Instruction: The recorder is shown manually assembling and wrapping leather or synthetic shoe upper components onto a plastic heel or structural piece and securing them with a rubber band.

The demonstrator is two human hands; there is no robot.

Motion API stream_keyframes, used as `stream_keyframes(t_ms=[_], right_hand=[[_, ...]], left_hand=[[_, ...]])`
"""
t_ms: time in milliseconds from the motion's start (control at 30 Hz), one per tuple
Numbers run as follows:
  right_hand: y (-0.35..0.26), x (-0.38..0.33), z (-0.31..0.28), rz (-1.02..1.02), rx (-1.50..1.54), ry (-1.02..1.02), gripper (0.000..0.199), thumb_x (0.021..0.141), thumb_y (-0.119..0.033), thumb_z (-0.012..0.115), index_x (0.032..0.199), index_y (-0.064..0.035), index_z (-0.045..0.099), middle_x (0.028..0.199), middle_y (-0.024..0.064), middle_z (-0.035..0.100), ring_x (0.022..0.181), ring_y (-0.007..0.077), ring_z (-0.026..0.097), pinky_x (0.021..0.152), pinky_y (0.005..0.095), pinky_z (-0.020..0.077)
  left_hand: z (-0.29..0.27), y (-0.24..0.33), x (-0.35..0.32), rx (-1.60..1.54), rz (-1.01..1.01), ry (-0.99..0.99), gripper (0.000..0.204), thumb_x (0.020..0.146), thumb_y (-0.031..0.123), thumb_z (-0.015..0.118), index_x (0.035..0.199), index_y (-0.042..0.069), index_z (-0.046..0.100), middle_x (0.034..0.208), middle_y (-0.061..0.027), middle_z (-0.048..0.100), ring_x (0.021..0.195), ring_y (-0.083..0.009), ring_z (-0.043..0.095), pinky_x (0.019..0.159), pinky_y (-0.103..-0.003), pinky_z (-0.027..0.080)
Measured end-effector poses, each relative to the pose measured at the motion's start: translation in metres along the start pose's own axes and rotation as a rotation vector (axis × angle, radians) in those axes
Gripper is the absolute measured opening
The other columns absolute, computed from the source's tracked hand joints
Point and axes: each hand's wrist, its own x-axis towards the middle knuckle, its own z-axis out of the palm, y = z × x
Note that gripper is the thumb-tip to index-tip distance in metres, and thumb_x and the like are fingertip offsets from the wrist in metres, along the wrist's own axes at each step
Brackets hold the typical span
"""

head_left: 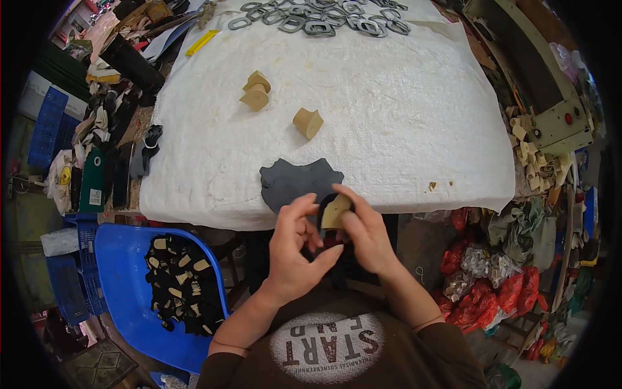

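My right hand [366, 235] grips a tan shoe-heel block [336, 212] with black material along its left side, just off the table's near edge. Beside it, my left hand [291, 243] has its fingers curled and its thumb apart, with nothing visible between them. Its fingertips come close to the block; contact cannot be made out. A dark grey sheet with a wavy edge [298, 181] lies just beyond my hands. Farther off stand another tan heel block [308, 123] and a small cluster of tan blocks [256, 96].
White woven sheeting [402, 129] covers the table. Grey ring-shaped pieces [319, 28] are heaped at the far end, near a yellow strip [202, 43]. At lower left, a blue basin [123, 285] holds many black-and-tan pieces. A machine [564, 123] and red bags [483, 298] are right.
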Motion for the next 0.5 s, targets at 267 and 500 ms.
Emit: stream_keyframes(t_ms=[267,500], right_hand=[[0.001,-0.001,-0.002,-0.316,-0.179,-0.209,0.044,0.089,-0.012,0.044,0.133,-0.0048,0.041,0.079,0.0102,0.059,0.056,0.0142,0.054,0.056,0.0289,0.0464],[-0.006,0.002,-0.015,-0.447,-0.596,-0.148,0.029,0.089,-0.013,0.050,0.116,-0.0053,0.055,0.082,0.0107,0.055,0.075,0.0229,0.055,0.070,0.0306,0.0443]], left_hand=[[-0.008,-0.004,0.005,-0.013,-0.004,-0.143,0.044,0.092,0.014,0.042,0.131,-0.003,0.036,0.121,-0.0142,0.049,0.105,-0.0219,0.051,0.090,-0.031,0.040],[-0.012,-0.003,0.003,0.004,-0.090,-0.204,0.042,0.091,0.011,0.040,0.130,-0.004,0.035,0.122,-0.0155,0.049,0.114,-0.0206,0.047,0.099,-0.029,0.033]])
